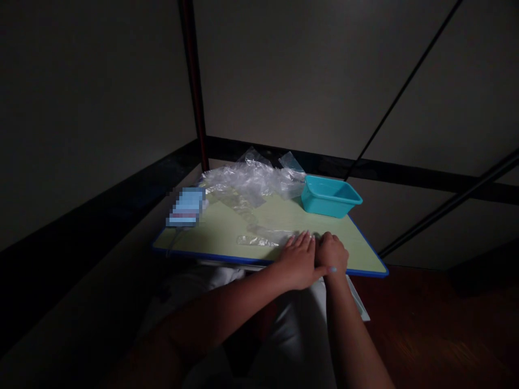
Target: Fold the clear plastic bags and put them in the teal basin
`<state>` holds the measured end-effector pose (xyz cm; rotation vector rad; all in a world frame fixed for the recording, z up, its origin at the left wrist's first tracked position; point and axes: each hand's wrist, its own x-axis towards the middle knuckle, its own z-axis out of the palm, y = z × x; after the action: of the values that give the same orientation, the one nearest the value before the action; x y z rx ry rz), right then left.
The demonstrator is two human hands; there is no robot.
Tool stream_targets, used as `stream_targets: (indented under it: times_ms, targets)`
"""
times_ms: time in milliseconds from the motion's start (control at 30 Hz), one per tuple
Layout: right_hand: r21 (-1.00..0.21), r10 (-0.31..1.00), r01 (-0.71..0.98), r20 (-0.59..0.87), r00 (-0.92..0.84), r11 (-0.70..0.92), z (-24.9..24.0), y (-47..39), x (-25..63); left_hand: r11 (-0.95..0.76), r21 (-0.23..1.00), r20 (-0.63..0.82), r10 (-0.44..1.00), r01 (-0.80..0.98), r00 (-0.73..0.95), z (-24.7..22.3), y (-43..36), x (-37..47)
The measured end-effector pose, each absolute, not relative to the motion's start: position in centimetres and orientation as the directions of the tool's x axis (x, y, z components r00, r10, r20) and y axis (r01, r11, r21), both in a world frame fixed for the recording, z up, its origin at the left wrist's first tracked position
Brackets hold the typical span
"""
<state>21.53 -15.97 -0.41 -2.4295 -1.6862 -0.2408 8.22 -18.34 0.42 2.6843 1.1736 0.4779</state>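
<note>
My left hand [299, 260] lies flat near the table's front edge, fingers stretched out over one end of a narrow folded strip of clear plastic [256, 241], perhaps a plastic bag. Its thumb reaches across to my right wrist. Right beside it, my right hand [332, 253] is closed with the fingers curled down toward the tabletop; anything inside it is hidden. A heap of crumpled clear plastic bags [255, 175] covers the back of the table, and some of the plastic trails forward toward the folded strip.
A turquoise plastic basket [330, 205] stands at the back right of the pale yellow table [214, 232], which has a blue edge. A blurred-out, phone-like screen [187, 208] is at the left, with a cable below it. Walls close in behind and on the left.
</note>
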Motion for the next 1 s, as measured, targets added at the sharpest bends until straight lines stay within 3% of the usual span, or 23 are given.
stream_targets:
  times_ms: [300,733,833,900,1000]
  targets:
    - [-0.005,0.91,0.939,0.244,0.334,-0.344,-0.5,-16.0,21.4,-0.569,0.322,0.112,0.816,0.756,0.567,-0.4,-17.2,8.4]
    - [-0.092,0.878,0.931,0.312,0.363,-0.352,-0.9,-15.9,21.5,-0.577,0.207,0.222,0.814,0.79,0.536,-1.3,-17.7,6.7]
    - [-0.143,0.839,0.924,0.389,0.381,-0.354,-0.8,-16.3,21.8,-0.574,0.198,0.226,0.815,0.794,0.533,-1.5,-17.6,6.6]
    - [-0.185,0.793,0.933,0.492,0.359,-0.308,-0.8,-16.8,22.0,-0.567,0.206,0.224,0.82,0.797,0.526,-1.7,-17.4,6.7]
    - [-0.192,0.796,0.977,0.574,0.192,-0.097,-1.2,-17.7,21.8,-0.557,0.225,0.225,0.828,0.8,0.513,-1.7,-17.0,6.9]
